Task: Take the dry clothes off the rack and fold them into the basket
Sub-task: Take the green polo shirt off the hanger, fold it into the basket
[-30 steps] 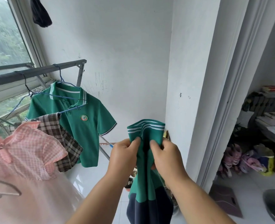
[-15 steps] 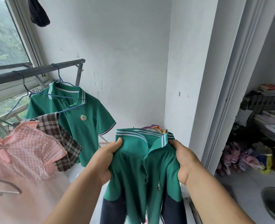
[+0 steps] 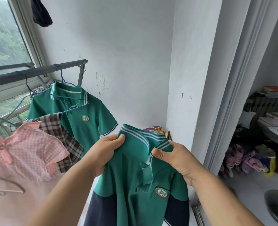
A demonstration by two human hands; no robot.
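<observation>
Right of the rack [image 3: 37, 74], the left hand [image 3: 102, 154] and right hand [image 3: 175, 159] pinch the collar of the green shirt [image 3: 135, 185]. With just 2 small pinches, it could slip and drop.

This is a home: clothes [image 3: 79, 126] hang on a rack [image 3: 37, 73] by a window [image 3: 4, 38], with shoes [image 3: 234, 155] and books [image 3: 273, 89] nearby.

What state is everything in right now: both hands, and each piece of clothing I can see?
left hand: grips one side of the held shirt's collar.
right hand: grips the other side of the collar.
held green shirt: off the rack, spread between the hands, not yet folded.
hanging green shirt: hung from the rack.
plaid garment: hung, overlapping the hanging green shirt.
pink dress: hung, nearest the camera.
dark cloth: hanging high up.
</observation>
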